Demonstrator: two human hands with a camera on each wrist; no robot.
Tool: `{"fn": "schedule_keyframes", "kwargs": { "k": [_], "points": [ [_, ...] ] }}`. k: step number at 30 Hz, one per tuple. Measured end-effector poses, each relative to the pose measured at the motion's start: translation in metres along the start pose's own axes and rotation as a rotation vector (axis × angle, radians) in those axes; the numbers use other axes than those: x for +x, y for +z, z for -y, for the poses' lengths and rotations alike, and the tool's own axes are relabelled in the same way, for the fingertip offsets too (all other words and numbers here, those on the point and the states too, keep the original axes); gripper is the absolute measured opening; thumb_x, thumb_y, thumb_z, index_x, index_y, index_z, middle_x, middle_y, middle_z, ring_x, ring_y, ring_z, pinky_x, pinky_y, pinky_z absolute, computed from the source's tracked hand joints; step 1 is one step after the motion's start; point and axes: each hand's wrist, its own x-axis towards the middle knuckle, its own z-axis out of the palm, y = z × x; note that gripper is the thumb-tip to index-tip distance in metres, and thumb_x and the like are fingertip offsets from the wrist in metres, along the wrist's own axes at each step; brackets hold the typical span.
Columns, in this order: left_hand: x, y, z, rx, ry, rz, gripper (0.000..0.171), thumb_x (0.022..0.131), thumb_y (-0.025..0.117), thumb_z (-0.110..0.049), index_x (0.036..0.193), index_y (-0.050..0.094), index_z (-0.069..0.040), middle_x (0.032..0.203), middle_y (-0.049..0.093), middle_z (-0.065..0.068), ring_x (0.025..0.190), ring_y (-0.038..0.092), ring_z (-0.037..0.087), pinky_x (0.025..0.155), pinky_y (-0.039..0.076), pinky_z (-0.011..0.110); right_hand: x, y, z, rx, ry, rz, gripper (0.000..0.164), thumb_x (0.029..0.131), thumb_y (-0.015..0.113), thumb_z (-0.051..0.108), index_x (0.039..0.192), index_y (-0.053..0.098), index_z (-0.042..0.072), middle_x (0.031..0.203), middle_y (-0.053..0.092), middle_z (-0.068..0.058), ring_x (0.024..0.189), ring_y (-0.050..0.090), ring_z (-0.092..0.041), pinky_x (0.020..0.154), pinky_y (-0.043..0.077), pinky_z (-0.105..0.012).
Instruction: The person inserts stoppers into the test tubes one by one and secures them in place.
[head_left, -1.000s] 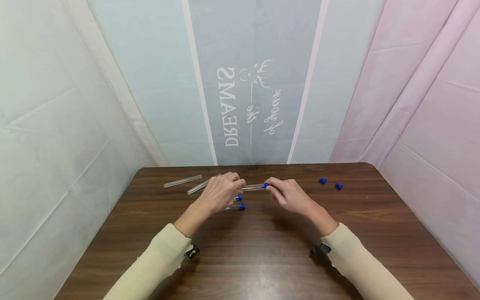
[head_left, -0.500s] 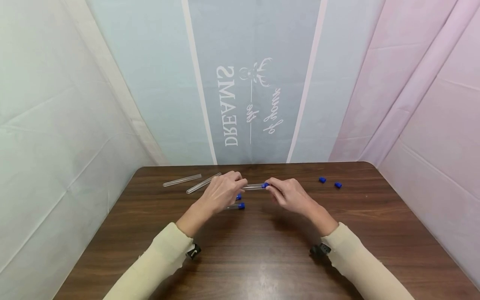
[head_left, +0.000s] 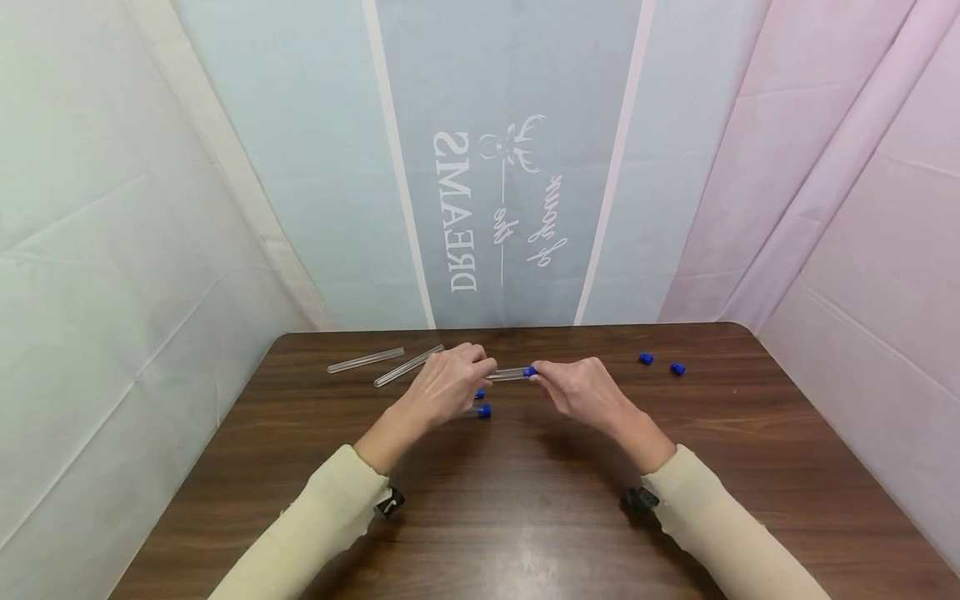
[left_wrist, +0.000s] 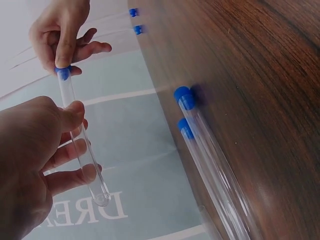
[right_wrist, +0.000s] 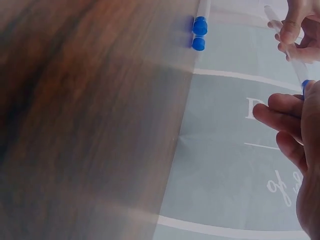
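My left hand (head_left: 442,383) pinches a clear test tube (left_wrist: 98,190) between thumb and fingers, holding it above the table. The tube lies nearly level in the head view, its rounded end toward the left. At its other end sits a blue cap (head_left: 529,372). My right hand (head_left: 581,390) grips this cap, with the thumb on its top in the left wrist view. Below the left hand, two tubes with blue caps lie side by side; one is the nearer capped tube (left_wrist: 215,155). In the head view the left hand hides most of them.
Two uncapped tubes, a left one (head_left: 366,360) and a slanted one (head_left: 405,369), lie at the back left of the brown table (head_left: 510,517). Two loose blue caps, one (head_left: 646,358) beside another (head_left: 678,368), lie at the back right. A printed cloth (head_left: 517,83) hangs behind.
Both hands stay nearly in place on the tube and cap. The right hand's fingers and knuckles have turned slightly at the cap; the left hand has shifted a touch to the right.
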Motion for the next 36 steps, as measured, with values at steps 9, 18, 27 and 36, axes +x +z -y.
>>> {"fn": "schedule_keyframes", "kwargs": {
  "k": [9, 18, 27, 36],
  "points": [
    [-0.001, -0.001, -0.001, -0.005, 0.006, 0.017, 0.012, 0.1, 0.086, -0.018, 0.102, 0.075, -0.015, 0.097, 0.074, 0.002, 0.083, 0.07, 0.019, 0.058, 0.056, 0.029, 0.001, -0.003, 0.005, 0.328, 0.18, 0.111, 0.01, 0.11, 0.067, 0.0, 0.104, 0.074, 0.005, 0.069, 0.072, 0.004, 0.057, 0.061, 0.002, 0.053, 0.046, -0.013],
    [-0.002, 0.002, 0.0, -0.015, 0.026, 0.041, 0.011, 0.101, 0.085, -0.02, 0.098, 0.076, -0.015, 0.09, 0.071, 0.0, 0.079, 0.068, 0.017, 0.058, 0.056, 0.028, 0.001, -0.009, 0.003, 0.431, 0.312, 0.271, 0.012, 0.108, 0.069, 0.0, 0.106, 0.078, 0.008, 0.068, 0.073, 0.006, 0.058, 0.05, 0.012, 0.052, 0.043, -0.017],
    [-0.007, 0.004, 0.006, -0.06, 0.016, 0.044, 0.008, 0.102, 0.084, -0.022, 0.102, 0.078, -0.017, 0.088, 0.072, -0.001, 0.076, 0.069, 0.016, 0.06, 0.056, 0.028, 0.0, -0.017, -0.002, 0.266, 0.322, 0.348, 0.015, 0.108, 0.074, 0.018, 0.122, 0.077, 0.013, 0.081, 0.076, 0.008, 0.063, 0.051, 0.009, 0.061, 0.048, -0.021],
    [-0.007, -0.005, 0.011, -0.071, -0.014, 0.04, 0.008, 0.103, 0.083, -0.023, 0.107, 0.08, -0.017, 0.093, 0.077, -0.002, 0.083, 0.073, 0.018, 0.063, 0.059, 0.033, 0.002, -0.026, -0.012, 0.117, 0.189, 0.249, 0.028, 0.1, 0.082, 0.018, 0.127, 0.073, 0.015, 0.091, 0.084, 0.006, 0.063, 0.065, 0.0, 0.058, 0.052, -0.023]
  ]
}}
